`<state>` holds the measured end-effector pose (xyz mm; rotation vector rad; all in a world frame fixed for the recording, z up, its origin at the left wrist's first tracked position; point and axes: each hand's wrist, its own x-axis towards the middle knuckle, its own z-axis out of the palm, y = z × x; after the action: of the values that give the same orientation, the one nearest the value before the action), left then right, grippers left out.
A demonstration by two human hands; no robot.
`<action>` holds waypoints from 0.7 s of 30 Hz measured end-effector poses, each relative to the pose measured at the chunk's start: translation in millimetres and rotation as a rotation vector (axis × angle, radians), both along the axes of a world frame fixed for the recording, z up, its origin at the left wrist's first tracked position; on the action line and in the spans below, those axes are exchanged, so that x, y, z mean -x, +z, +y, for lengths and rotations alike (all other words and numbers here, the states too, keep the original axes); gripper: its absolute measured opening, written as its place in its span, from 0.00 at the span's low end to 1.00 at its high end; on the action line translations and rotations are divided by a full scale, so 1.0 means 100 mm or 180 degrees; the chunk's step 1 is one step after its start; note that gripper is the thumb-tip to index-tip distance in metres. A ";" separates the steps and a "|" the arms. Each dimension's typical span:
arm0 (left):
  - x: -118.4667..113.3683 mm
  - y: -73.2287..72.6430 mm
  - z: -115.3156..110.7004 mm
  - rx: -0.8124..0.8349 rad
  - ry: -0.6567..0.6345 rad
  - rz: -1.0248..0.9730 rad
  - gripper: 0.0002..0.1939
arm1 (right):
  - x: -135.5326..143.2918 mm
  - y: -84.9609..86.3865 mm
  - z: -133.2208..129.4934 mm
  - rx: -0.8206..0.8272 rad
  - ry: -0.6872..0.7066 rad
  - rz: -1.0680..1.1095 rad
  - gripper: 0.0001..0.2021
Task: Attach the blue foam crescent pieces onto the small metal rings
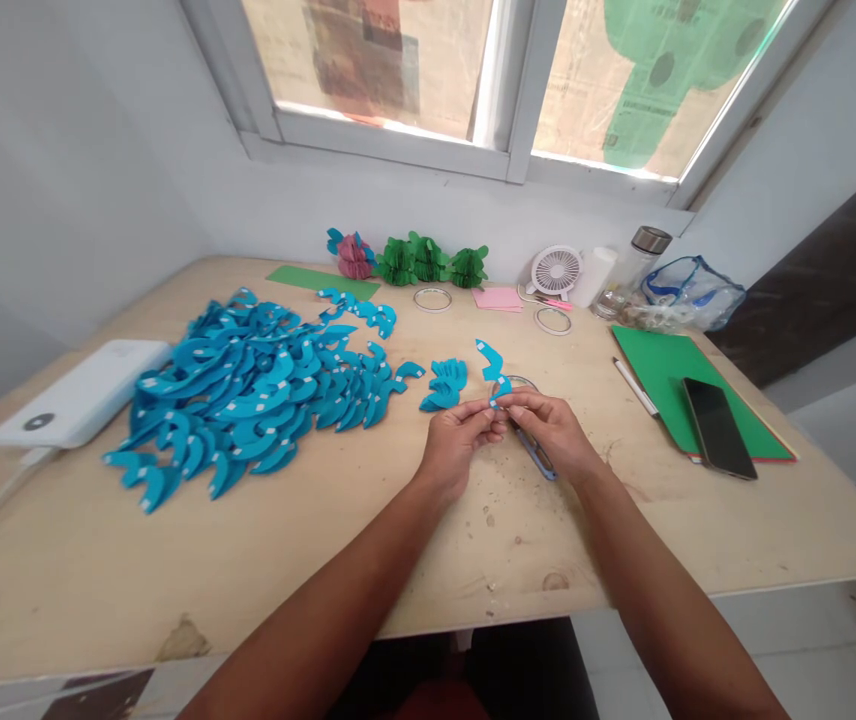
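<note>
Between my fingertips is a curved blue paper cutout (493, 362) with small white squares on it. My left hand (455, 445) pinches its near end from the left, fingers closed. From the right, my right hand (554, 428) pinches at the same end, its thumb and forefinger almost touching the left ones. Just beyond my left hand lies a small stack of folded blue paper pieces (444, 384). Below my right hand rests a grey-blue tool (537, 455), partly hidden, beside a ring (524, 381) that is mostly covered.
A large heap of blue paper cutouts (248, 385) spreads at left, next to a white power bank (83, 392). Green paper figures (428, 258), a small fan (556, 272) and a bottle (634, 268) stand at the back. A phone (718, 428) lies on green sheets (657, 370) at right.
</note>
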<state>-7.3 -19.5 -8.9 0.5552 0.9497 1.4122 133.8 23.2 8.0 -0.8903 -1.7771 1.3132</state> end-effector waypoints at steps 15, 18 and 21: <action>0.01 0.03 -0.02 0.0110 -0.0082 -0.0519 0.10 | 0.04 0.02 -0.04 0.0024 -0.0072 0.0039 0.13; 0.01 0.04 -0.02 0.0118 -0.0076 -0.0566 0.11 | 0.04 0.02 -0.04 -0.0018 -0.0032 0.0030 0.14; 0.01 0.04 -0.02 0.0104 -0.0085 -0.0585 0.11 | 0.03 0.02 -0.04 -0.0054 -0.0029 0.0033 0.13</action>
<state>-8.6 -21.8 -4.5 0.4045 0.8138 1.3957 130.5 19.6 10.0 -0.8795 -1.7718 1.2928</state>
